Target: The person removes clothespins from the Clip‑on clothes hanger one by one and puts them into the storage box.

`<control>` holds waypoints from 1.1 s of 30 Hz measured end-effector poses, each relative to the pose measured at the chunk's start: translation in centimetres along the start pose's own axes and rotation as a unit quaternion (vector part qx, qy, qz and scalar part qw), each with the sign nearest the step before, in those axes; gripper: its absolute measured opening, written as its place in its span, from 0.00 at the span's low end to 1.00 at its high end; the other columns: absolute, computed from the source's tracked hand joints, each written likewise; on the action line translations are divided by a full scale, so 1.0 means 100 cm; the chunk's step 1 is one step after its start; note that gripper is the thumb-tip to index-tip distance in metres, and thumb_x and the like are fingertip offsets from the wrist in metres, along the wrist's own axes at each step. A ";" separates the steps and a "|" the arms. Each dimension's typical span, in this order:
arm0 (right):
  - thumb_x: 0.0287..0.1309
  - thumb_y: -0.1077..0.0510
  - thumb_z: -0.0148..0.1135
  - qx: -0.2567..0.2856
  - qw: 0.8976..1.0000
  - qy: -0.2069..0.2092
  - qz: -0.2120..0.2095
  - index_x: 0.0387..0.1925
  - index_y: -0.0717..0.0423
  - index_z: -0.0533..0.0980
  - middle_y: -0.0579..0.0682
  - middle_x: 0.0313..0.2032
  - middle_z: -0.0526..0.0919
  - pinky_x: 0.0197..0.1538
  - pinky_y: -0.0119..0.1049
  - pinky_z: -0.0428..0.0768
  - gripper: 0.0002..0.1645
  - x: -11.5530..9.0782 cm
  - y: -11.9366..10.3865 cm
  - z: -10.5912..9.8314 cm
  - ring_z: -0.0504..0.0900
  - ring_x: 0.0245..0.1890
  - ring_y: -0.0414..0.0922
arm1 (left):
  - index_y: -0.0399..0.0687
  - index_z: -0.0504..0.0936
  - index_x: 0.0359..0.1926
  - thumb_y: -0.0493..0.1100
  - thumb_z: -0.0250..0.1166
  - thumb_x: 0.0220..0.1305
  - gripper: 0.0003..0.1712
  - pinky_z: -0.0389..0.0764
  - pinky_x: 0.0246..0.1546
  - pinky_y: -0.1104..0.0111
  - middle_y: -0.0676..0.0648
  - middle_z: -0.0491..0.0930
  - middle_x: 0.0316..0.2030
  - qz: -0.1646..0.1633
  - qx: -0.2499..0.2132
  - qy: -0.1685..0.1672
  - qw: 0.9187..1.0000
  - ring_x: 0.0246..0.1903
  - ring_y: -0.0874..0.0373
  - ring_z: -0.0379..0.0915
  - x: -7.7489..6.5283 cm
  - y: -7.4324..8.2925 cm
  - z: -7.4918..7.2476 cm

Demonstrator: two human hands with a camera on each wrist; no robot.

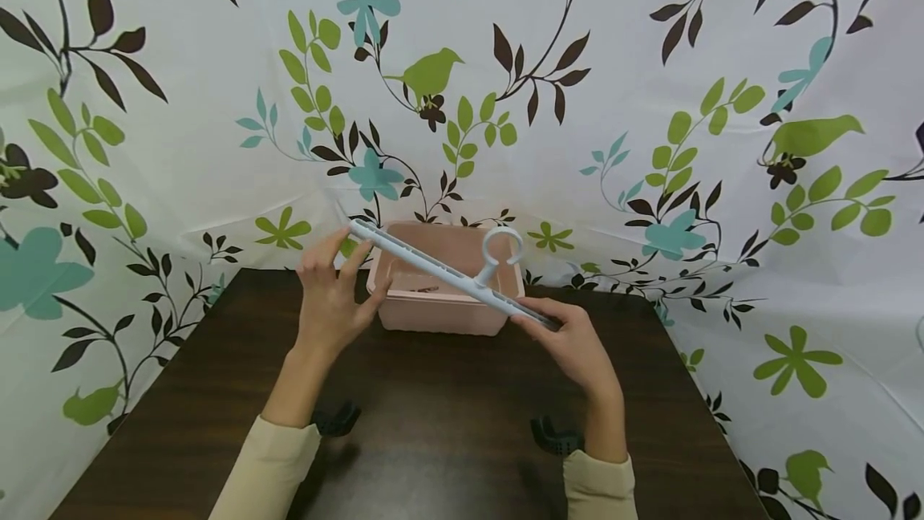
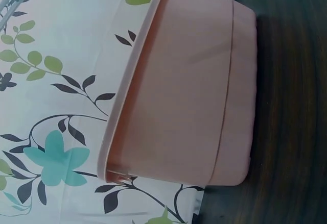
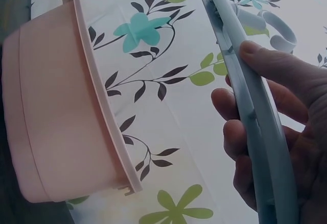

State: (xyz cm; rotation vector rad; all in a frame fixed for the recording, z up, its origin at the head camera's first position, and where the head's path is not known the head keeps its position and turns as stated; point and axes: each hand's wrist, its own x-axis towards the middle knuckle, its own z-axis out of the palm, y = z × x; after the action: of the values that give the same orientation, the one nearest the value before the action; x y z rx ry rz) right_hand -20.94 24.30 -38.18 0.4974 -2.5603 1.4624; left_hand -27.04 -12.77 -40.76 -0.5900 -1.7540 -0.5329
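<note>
A light blue plastic clothes hanger (image 1: 433, 267) is held aslant above the table, seen nearly edge-on, its round hook (image 1: 503, 245) pointing up. My right hand (image 1: 573, 343) grips its lower right end; in the right wrist view the thumb lies on one side of the hanger (image 3: 255, 117) and the curled fingers on the other. At the hanger's upper left end is my left hand (image 1: 328, 299), fingers loosely bent and thumb spread away; whether the fingertips touch the hanger is hard to tell. Only a sliver of the hanger (image 2: 15, 2) enters the left wrist view, without the hand.
Behind the hanger a pink plastic bin (image 1: 440, 319) stands at the back of the dark wooden table (image 1: 447, 408). A small dark reddish mark or item (image 1: 426, 289) shows inside it. A cloth (image 1: 577, 143) printed with leaves and birds hangs behind the table.
</note>
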 end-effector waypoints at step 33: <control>0.65 0.40 0.76 -0.146 0.986 -0.079 0.014 0.55 0.38 0.89 0.42 0.43 0.89 0.41 0.37 0.78 0.19 -0.005 -0.020 0.015 0.80 0.35 0.40 | 0.42 0.88 0.45 0.69 0.60 0.77 0.33 0.68 0.55 0.40 0.40 0.86 0.40 0.074 0.040 -0.098 0.992 0.44 0.39 0.79 -0.012 -0.014 -0.030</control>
State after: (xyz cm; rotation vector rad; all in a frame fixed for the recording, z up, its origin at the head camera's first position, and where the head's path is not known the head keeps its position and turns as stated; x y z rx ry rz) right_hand -19.67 22.17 -37.51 0.5543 -2.8490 1.0644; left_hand -25.39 -15.89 -41.29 -0.7275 -1.8888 -0.3080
